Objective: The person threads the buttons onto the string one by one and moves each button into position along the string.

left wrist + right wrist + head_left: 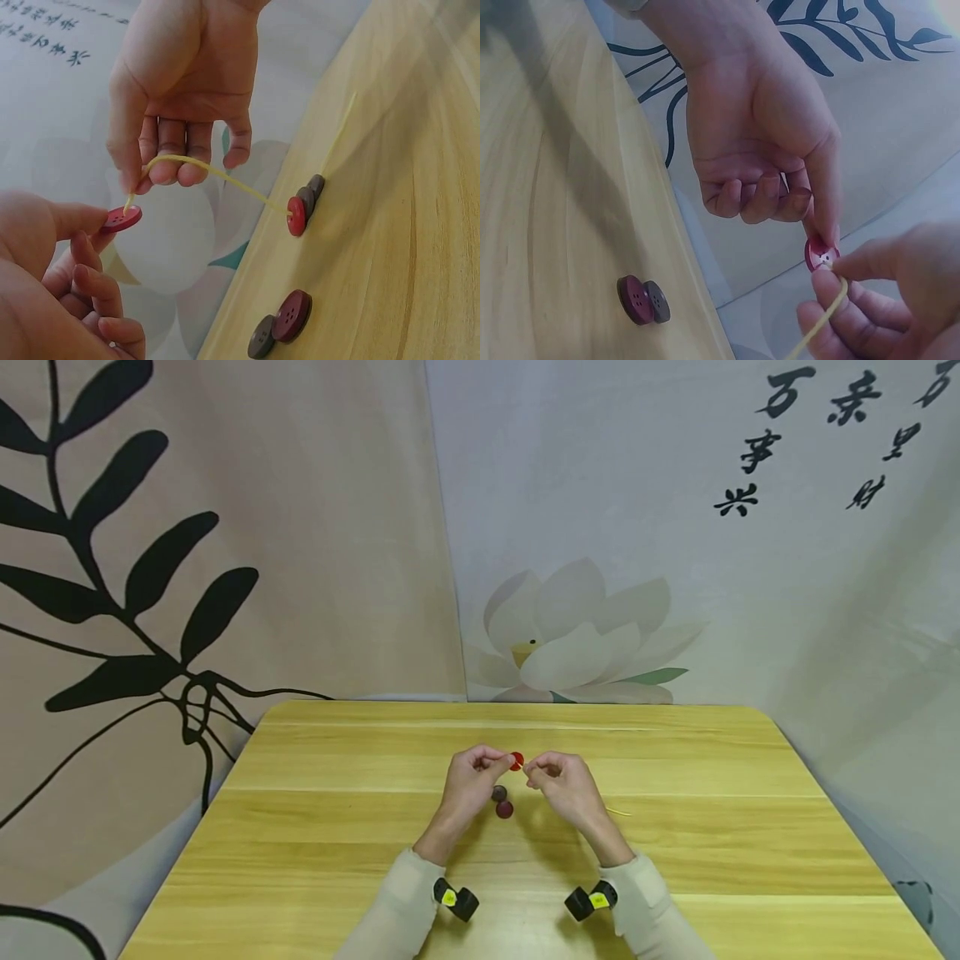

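My left hand pinches a red button by its edge, raised above the table, its holes facing my other hand. Close on its right, my right hand pinches a yellow cord between thumb and forefinger, with the cord's end right at the button's holes. From there the cord runs down to a second red button and two dark buttons strung on it near the tabletop. In the head view my right hand hides those strung buttons; only the cord's tail shows.
On the wooden table, a maroon button lies against a dark grey button, below and between my hands. Beyond the table's far edge hangs a printed cloth backdrop.
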`<action>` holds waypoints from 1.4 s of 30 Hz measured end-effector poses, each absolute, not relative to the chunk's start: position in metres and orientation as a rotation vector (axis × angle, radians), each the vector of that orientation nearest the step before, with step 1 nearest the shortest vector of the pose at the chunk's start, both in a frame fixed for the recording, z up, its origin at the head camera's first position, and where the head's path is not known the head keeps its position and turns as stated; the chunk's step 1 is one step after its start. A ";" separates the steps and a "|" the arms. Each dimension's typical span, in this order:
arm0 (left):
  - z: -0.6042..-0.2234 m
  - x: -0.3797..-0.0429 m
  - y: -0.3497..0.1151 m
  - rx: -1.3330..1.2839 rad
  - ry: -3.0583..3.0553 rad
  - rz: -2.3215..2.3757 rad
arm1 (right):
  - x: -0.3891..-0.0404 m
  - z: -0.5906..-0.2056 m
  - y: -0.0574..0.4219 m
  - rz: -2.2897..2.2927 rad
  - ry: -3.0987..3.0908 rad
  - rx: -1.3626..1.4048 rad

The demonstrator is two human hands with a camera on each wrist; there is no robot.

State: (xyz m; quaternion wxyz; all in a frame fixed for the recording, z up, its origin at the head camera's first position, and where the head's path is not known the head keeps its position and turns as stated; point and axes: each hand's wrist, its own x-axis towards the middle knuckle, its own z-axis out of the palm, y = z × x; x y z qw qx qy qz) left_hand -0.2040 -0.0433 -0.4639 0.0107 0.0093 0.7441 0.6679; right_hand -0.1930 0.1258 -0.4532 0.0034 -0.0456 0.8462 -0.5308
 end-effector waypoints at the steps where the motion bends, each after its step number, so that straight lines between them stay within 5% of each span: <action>1: -0.464 -0.204 -0.043 0.028 2.321 2.083 | -0.193 -0.453 0.126 -1.663 2.658 -0.141; 42: -0.468 -0.201 -0.039 -0.027 2.276 2.130 | -0.188 -0.463 0.114 -1.769 2.852 -0.204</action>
